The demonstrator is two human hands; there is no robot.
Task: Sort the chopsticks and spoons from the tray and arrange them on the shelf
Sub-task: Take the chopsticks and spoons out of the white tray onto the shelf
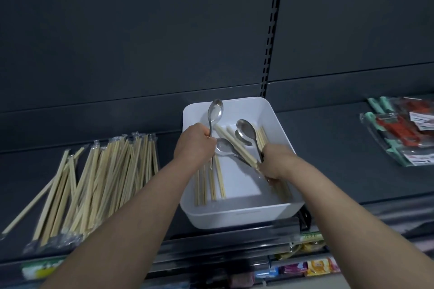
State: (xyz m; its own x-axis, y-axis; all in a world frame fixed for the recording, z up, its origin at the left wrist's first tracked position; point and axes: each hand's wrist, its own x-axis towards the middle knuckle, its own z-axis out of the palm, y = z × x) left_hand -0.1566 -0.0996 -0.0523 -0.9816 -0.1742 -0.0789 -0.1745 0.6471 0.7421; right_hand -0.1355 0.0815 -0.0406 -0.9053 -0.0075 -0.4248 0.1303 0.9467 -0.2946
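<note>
Both hands reach into a white tray (234,214) on a dark shelf (328,159). The left hand (195,143) grips the handle of a steel spoon (215,110) held bowl-up, and the right hand (278,162) grips a second spoon (246,130) together with a few chopsticks (232,144) that angle up and leftward. The pile of wrapped chopsticks (105,176) lies on the shelf left of the tray, running front to back, nearer the left hand.

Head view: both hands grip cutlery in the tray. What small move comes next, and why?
Probably raise the spoon in the left hand out of the tray toward the shelf: it is gripped upright, while the right hand holds another spoon mixed with chopsticks.
</note>
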